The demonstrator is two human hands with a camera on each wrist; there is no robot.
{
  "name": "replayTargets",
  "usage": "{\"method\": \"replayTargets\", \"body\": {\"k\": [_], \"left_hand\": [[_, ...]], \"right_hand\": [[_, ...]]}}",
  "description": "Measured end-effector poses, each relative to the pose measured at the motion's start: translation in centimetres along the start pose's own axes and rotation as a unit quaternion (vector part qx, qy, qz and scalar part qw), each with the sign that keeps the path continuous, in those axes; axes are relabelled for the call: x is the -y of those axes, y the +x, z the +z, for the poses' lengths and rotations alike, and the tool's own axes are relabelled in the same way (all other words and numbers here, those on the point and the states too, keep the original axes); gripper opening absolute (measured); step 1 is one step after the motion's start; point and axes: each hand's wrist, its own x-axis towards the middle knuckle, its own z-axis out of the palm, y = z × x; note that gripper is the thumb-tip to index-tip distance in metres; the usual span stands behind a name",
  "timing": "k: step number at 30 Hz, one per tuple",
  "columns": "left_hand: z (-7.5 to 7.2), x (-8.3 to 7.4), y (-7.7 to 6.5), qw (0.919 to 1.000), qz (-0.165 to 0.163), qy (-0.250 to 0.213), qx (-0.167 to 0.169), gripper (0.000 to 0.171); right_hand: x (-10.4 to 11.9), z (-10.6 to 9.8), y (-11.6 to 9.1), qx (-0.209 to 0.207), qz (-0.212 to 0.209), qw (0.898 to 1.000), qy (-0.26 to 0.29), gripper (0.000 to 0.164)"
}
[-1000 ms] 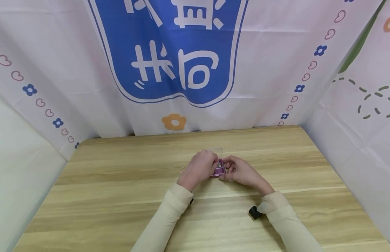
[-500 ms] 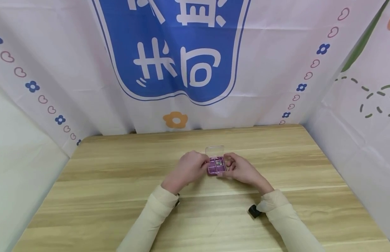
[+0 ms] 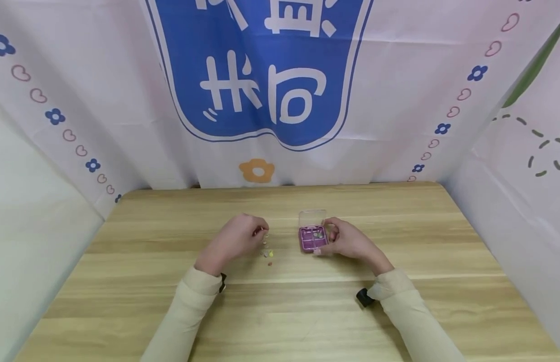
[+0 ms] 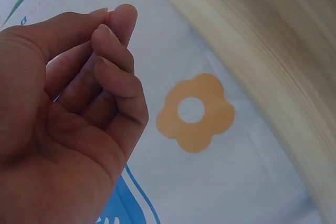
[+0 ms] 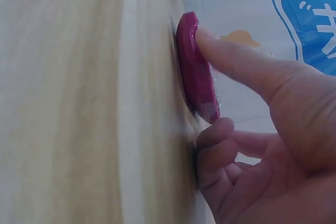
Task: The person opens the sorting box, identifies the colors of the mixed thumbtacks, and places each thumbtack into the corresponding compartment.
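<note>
White characters, on blue cloth panel, top ones cropped; wording unclear

Toward the far edge of a pale yellow wood-grain tabletop streaked with tan, a magenta-purple square plastic box with a clear, colourless lid contains pale green bits, and tiny scattered pieces show yellow, orange-red and pink. Beyond that edge, a white fabric backdrop carries a blue panel with white characters, an orange, white-centred flower, and rows of pink heart outlines and blue blossoms; both sleeves are plain cream.
</note>
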Motion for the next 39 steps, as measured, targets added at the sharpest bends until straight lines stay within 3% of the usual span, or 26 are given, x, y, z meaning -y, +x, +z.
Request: {"method": "replayTargets", "body": {"k": [15,21,34,39], "left_hand": [[0.6,2.0,-0.1,0.9995,-0.018,0.003,0.025,0.012],[1.0,2.1,-0.1,0.9996,-0.003,-0.006,0.027,0.008],[2.6,2.3,0.2,0.9979,0.014,0.026,0.057,0.007],[2.9,2.2,0.3,0.998,0.004,0.024,0.058,0.006]], "right_hand": [[0.0,0.5,-0.2,-0.016,0.012,1.0,0.021,0.075],[0.1,0.5,-0.3,-0.018,0.013,0.999,0.027,0.072],[0.2,0.4,-0.3,-0.019,0.011,1.0,0.019,0.075],[0.2,0.4,-0.4,-0.019,0.008,1.0,0.024,0.074]]}}
